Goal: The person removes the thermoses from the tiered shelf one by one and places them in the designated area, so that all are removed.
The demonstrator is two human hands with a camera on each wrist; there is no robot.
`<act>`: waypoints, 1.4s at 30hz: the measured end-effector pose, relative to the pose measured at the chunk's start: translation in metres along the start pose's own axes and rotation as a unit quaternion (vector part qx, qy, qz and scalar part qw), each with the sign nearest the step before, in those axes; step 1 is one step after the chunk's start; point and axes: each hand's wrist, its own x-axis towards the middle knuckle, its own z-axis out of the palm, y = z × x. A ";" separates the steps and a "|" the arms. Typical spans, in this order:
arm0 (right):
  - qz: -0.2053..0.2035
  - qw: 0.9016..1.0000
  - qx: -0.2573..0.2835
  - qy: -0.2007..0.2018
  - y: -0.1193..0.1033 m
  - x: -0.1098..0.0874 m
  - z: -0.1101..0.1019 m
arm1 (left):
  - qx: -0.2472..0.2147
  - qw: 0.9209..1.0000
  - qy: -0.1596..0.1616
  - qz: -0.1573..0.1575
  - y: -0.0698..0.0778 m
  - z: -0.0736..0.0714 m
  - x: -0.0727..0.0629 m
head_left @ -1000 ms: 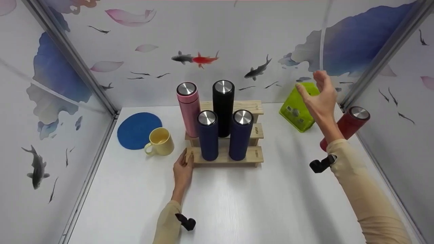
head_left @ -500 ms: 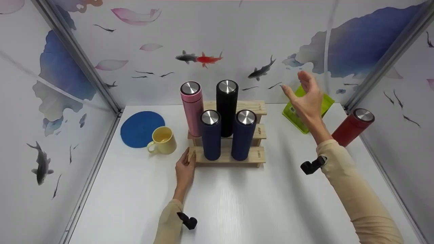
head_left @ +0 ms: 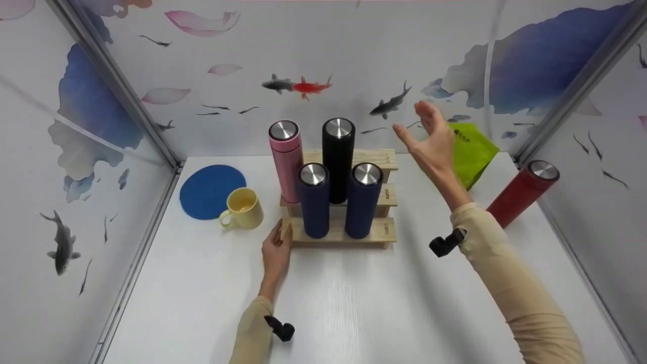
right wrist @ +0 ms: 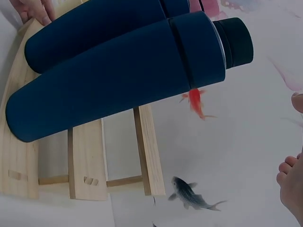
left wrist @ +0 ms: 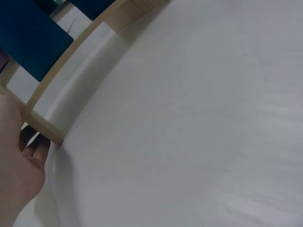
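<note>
Presumably for stability, my left hand (head_left: 275, 254) grips the wooden rack (head_left: 382, 230) at its left end; right of it, my empty right hand (head_left: 435, 146) is spread wide.

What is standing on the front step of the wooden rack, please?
Two blue bottles stand upright on the front step; whatever lies directly beneath them is covered and cannot be seen.

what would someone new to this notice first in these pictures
Most likely the pink bottle, the black bottle and two dark blue bottles standing on a stepped wooden rack in the middle. Next, the right hand, raised, thumb apart, to the rack's right, while the left hand grips the rack's front left end. The lime green package at the back right and the red bottle at far right also stand out.
</note>
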 end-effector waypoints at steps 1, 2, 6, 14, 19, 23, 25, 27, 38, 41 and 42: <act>0.000 1.000 0.001 -0.003 -0.001 0.000 0.002 | -0.001 1.000 0.000 -0.001 0.000 0.000 0.000; 0.002 1.000 0.002 -0.007 -0.002 0.000 0.005 | 0.000 1.000 0.000 -0.001 0.000 0.000 0.000; 0.007 1.000 0.012 -0.025 -0.007 0.000 0.014 | 0.001 1.000 0.001 -0.006 0.000 0.000 0.000; 0.002 0.998 0.036 -0.053 -0.018 -0.003 0.035 | -0.007 1.000 0.003 0.004 0.000 0.001 0.001; -0.001 0.997 0.043 -0.062 -0.025 -0.005 0.046 | -0.017 1.000 0.004 0.005 0.000 0.002 0.002; -0.003 0.996 0.053 -0.072 -0.031 -0.007 0.055 | -0.017 1.000 0.003 0.001 -0.001 0.002 0.003; -0.003 0.995 0.055 -0.083 -0.033 -0.008 0.060 | -0.016 1.000 0.004 0.000 -0.001 0.002 0.003; -0.001 0.994 0.056 -0.094 -0.035 -0.010 0.065 | -0.015 1.000 0.002 0.002 -0.002 0.002 0.002; 0.006 0.988 0.038 -0.148 -0.036 -0.013 0.079 | -0.010 1.000 -0.001 0.005 -0.001 0.001 0.001; 0.016 0.986 0.038 -0.160 -0.034 -0.013 0.082 | -0.015 1.000 0.001 0.002 -0.001 0.000 0.001; 0.018 0.986 0.039 -0.161 -0.034 -0.013 0.083 | -0.016 1.000 0.002 0.001 -0.001 0.000 0.000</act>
